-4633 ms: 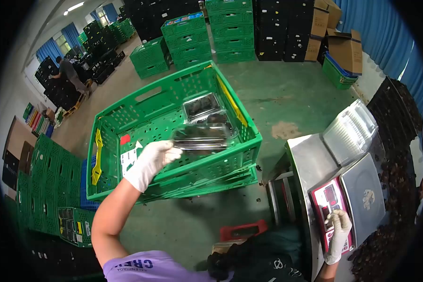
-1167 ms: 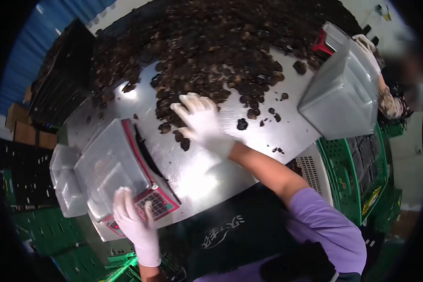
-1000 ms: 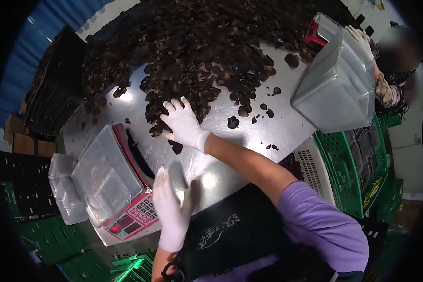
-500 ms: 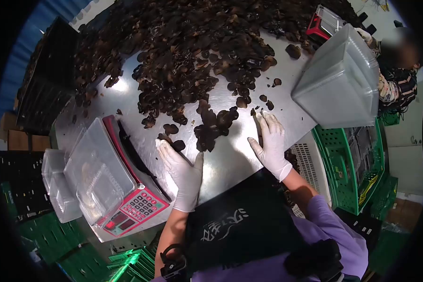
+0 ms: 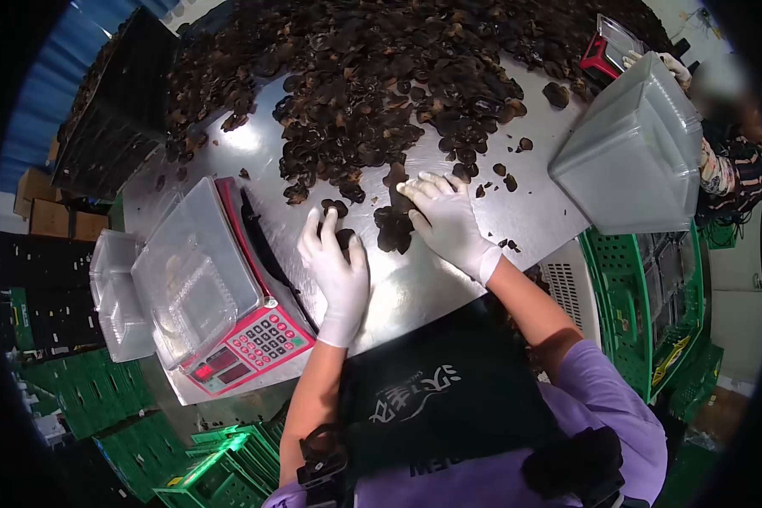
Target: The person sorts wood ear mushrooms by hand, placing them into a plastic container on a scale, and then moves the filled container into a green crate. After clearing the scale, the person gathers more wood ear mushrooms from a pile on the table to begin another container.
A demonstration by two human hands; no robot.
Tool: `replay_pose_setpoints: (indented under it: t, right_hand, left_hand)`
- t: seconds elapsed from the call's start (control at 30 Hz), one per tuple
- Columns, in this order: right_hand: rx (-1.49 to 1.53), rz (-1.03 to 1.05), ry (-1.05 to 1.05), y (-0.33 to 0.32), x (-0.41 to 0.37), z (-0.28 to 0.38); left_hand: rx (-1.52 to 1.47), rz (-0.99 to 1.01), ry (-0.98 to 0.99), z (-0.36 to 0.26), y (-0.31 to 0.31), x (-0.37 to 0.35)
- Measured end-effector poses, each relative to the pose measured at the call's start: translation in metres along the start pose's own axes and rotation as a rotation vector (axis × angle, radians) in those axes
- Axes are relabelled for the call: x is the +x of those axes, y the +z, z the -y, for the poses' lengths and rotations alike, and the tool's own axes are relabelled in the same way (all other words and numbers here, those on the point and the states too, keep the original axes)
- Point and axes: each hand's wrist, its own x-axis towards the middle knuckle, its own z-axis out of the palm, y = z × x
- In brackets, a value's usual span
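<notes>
Dark brown wood ear mushrooms (image 5: 360, 93) lie heaped over the metal table, with a small cluster (image 5: 393, 227) at the near edge of the heap. My right hand (image 5: 455, 222), in a white glove, reaches over the right side of this cluster, its fingers stretched out and lying on the pieces. To the left, my gloved left hand (image 5: 337, 275) rests with fingers apart beside two loose mushrooms (image 5: 335, 207), one partly hidden by the fingers. Neither hand is closed round anything.
A red-and-white scale (image 5: 262, 343) bearing clear plastic boxes (image 5: 196, 262) stands at left. Stacked clear tubs (image 5: 631, 157) stand at the right table edge, above a green crate (image 5: 622, 279). Another person's hand (image 5: 676, 68) and a second scale (image 5: 599, 59) are behind them.
My right hand has moved left from bare table onto the mushroom cluster. My left hand has shifted up slightly, its fingers now more spread beside the loose pieces. The whole view has shifted.
</notes>
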Motion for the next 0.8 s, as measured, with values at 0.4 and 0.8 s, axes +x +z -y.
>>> replay_pose_setpoints:
  t: [0.4,0.8]
  right_hand:
    - [0.167,-0.114,-0.089,-0.013,0.034,0.001]
    - [-0.098,0.195,-0.107,0.041,0.113,0.027]
  left_hand:
    - [0.110,-0.095,0.058,0.002,0.013,0.046]
    - [0.080,0.010,-0.041,0.003,-0.032,-0.012]
